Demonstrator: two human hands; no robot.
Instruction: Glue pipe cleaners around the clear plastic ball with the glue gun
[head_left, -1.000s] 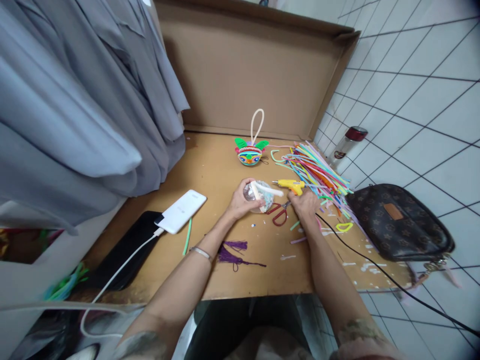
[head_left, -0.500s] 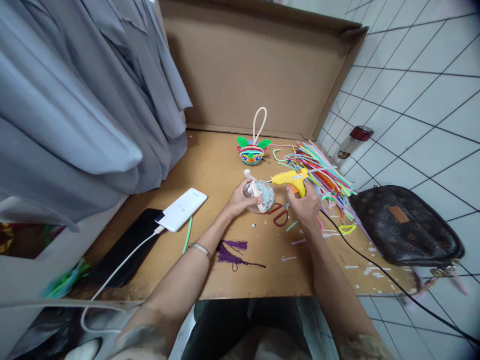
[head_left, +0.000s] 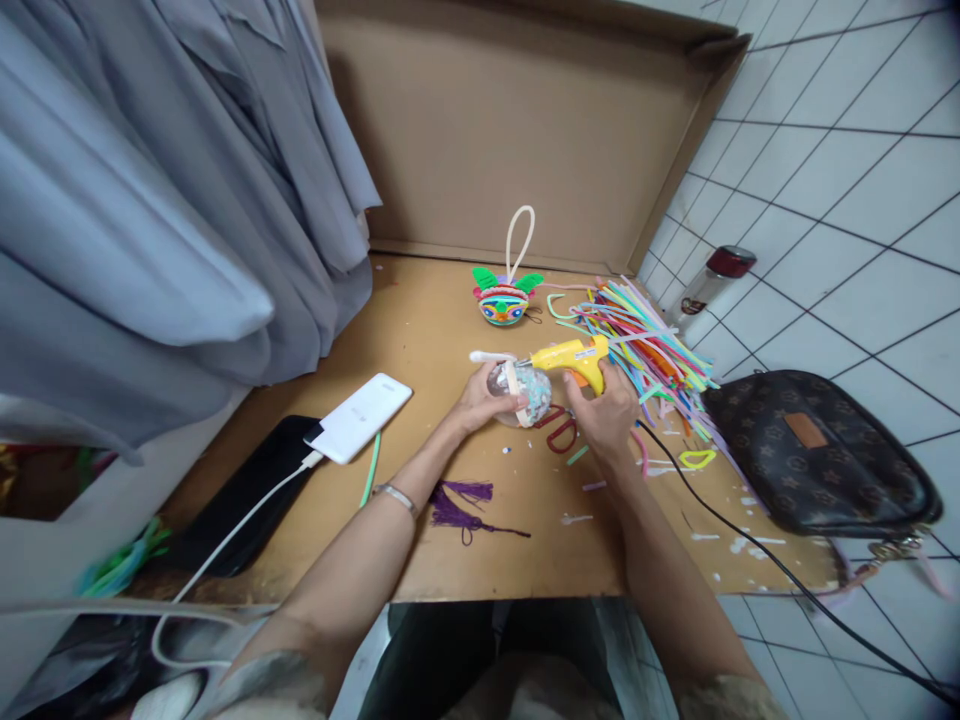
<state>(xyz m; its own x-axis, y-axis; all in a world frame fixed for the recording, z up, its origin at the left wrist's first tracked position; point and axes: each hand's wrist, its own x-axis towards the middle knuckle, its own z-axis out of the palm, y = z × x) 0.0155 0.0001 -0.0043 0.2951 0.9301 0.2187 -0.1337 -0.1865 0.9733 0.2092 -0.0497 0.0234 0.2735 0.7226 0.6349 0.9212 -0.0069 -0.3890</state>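
Observation:
My left hand (head_left: pixel 481 398) is closed around a clear round ball (head_left: pixel 535 394) with pale blue and white bits in it. A cream strip (head_left: pixel 513 378) runs across the ball, and a white stick-like end juts out to the left above my fingers. In my right hand (head_left: pixel 606 412) is a yellow hot glue gun (head_left: pixel 571 356), its metal nozzle at the top of the ball by the strip. Whether the nozzle touches, I cannot tell. Red-handled scissors (head_left: pixel 561 432) lie just behind the ball, partly hidden.
A colourful animal-head ornament (head_left: pixel 504 303) with a cream loop stands behind. To the right are many pipe cleaners (head_left: pixel 651 345), a brown handbag (head_left: pixel 825 455) and a black cord (head_left: pixel 720 505). Purple tassels (head_left: pixel 461 508), a white power bank (head_left: pixel 367 418) and a black phone (head_left: pixel 247 505) lie nearer left.
The glue gun has moved left, its nozzle now closer over the ball. The white end above the left hand has swung down to point left. My left hand keeps its hold.

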